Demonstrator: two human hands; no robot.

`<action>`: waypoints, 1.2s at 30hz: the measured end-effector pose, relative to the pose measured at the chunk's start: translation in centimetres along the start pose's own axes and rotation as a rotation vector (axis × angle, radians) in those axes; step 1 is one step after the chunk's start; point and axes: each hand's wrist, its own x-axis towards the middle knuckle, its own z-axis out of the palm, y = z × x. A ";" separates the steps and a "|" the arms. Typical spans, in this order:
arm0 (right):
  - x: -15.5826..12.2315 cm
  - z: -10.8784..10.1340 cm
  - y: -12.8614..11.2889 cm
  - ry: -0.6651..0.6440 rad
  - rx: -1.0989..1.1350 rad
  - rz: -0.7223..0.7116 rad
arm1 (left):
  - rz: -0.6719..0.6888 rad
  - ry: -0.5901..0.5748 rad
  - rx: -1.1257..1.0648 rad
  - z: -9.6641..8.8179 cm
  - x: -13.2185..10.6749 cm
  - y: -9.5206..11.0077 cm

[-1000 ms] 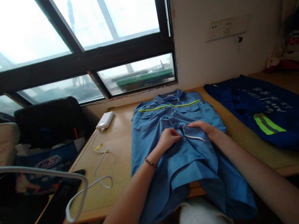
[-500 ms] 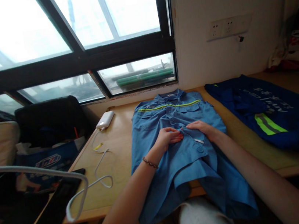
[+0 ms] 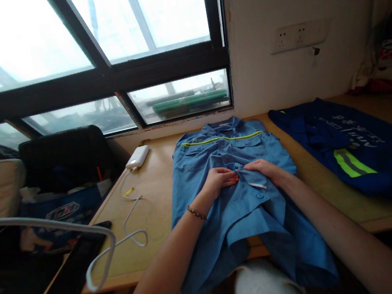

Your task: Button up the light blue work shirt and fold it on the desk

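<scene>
"Blue shirt [image 3: 195, 181], front up on the tabletop [image 3: 156, 201], collar toward the window [image 3: 170, 68], hem hanging past the near edge. How are the hands set?"

"Both arms reach forward over it and nearly meet at the front opening. The left hand [image 3: 221, 178] has its fingers bent inward, pinching the button strip; the right hand [image 3: 263, 169], back upward, pinches the cloth just beside it. Exactly what sits between the left fingertips, I cannot tell."

"Any writing?"

"Some lettering above a chest pocket, too small to read. White characters and Latin letters on the dark blue garment [image 3: 331, 147] at right are too blurred to make out. So is the white logo on the blue bag [image 3: 63, 219]."

"What else is around?"

"Left of the shirt lies a white power bank [image 3: 138, 158] with a white cable [image 3: 129, 215] running from it; a loop of cable crosses in front of the bag. A bracelet [image 3: 196, 212] circles the left wrist. Wall sockets [image 3: 299, 36] sit above the dark garment, whose yellow-green patch [image 3: 354, 162] has a grey band."
</scene>
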 end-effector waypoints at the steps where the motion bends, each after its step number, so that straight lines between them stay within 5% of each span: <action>1: 0.0 0.0 0.0 0.007 0.011 0.002 | -0.006 -0.001 -0.004 0.0 0.0 0.0; 12: 0.5 0.6 0.7 -0.066 0.086 -0.077 | 0.021 -0.020 0.001 -0.2 0.1 -0.3; 26: 0.6 1.9 1.5 0.249 -0.736 -0.578 | 0.012 -0.019 0.025 0.7 0.2 -0.9; 36: 0.5 2.3 1.0 0.169 -0.552 -0.509 | -0.018 0.080 -0.291 0.6 0.5 -1.2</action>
